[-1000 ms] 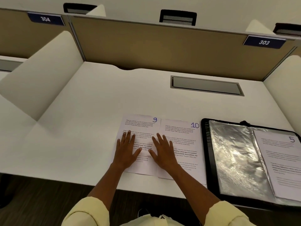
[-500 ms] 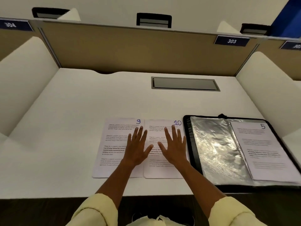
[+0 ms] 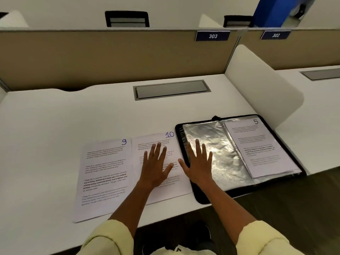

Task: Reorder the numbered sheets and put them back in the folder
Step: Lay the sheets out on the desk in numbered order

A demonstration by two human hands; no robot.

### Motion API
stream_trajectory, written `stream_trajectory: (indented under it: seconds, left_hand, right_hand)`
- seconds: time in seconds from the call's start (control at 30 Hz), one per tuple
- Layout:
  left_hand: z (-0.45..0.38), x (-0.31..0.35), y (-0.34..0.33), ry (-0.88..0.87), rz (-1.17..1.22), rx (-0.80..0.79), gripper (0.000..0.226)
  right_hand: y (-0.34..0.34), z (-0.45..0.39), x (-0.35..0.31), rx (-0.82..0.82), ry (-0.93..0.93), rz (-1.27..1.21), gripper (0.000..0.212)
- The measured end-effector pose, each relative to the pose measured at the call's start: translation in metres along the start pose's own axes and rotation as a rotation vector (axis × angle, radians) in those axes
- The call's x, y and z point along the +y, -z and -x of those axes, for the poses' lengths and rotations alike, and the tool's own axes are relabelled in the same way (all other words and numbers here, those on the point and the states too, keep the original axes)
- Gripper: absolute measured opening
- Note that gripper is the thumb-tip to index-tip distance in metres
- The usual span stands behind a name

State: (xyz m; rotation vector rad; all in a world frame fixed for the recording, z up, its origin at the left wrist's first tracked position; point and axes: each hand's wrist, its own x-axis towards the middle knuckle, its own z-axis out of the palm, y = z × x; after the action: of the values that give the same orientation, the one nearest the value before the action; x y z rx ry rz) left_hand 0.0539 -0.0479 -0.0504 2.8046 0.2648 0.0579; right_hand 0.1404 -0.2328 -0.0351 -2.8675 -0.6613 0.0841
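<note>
Shiny plastic of the folder (image 3: 217, 157) lies under my flat, spread right hand (image 3: 199, 162), likely steadying an empty sleeve; my left hand (image 3: 155, 165), fingers straight, pins sheet 10 (image 3: 156, 188), sheet 9 (image 3: 104, 173) beside it.

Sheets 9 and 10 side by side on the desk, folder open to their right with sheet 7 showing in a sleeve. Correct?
Not quite. In the head view the sheet in the open folder sleeve is numbered 5, not 7. The rest holds: sheet 9 and sheet 10 lie side by side on the desk, with the folder to their right.
</note>
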Motion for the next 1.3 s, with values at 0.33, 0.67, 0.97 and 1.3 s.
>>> stream_trajectory:
  seconds: [0.33,0.67,0.97,1.3]
  left_hand:
    - [-0.043,0.078,-0.014,-0.064,-0.007,-0.027,0.084]
    - [-0.091,0.180,-0.046,-0.093,0.015,-0.042,0.087]
    - [-0.120,0.265,-0.079,-0.078,0.020,-0.123,0.093]
    - [-0.134,0.315,-0.100,-0.050,0.016,-0.283,0.078]
  right_hand:
    - [0.015,-0.008,0.086,0.015,-0.091,-0.037,0.087]
    - [0.042,-0.028,0.203,0.005,-0.142,-0.044,0.088]
    - [0.057,-0.043,0.303,-0.048,-0.210,-0.048,0.079]
    - [0.066,-0.050,0.364,-0.059,-0.356,-0.143,0.076]
